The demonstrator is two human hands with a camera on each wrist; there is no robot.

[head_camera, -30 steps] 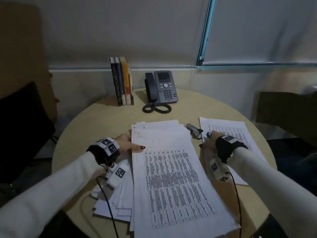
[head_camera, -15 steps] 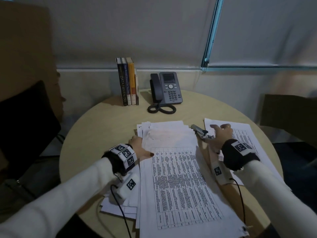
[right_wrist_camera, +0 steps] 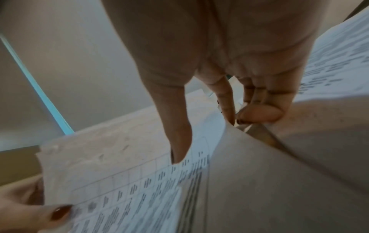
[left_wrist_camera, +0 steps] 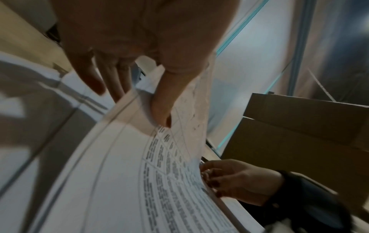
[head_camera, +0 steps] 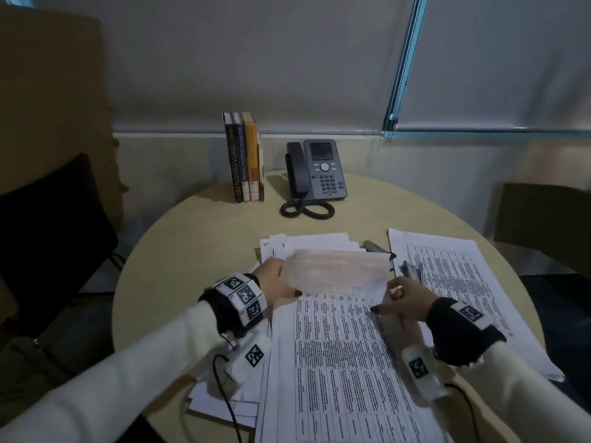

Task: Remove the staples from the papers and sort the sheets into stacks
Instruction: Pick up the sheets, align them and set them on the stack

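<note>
A printed top sheet is lifted at its far end off the centre pile of papers. My left hand pinches its left edge, thumb on top; the left wrist view shows the sheet between thumb and fingers. My right hand pinches the right edge, with the thumb lying on the sheet and the fingers curled beneath. A grey stapler lies just beyond the pile. A small teal-grey tool, too blurred to name, lies near my right hand.
A second printed stack lies right of the pile, and fanned sheets lie under my left forearm. On the round table three books and a desk phone stand at the back. Chairs flank it.
My right hand drew back from the stapler to the sheet's right edge. My left hand went from resting on the sheet to pinching it. The sheet's far end rose.
</note>
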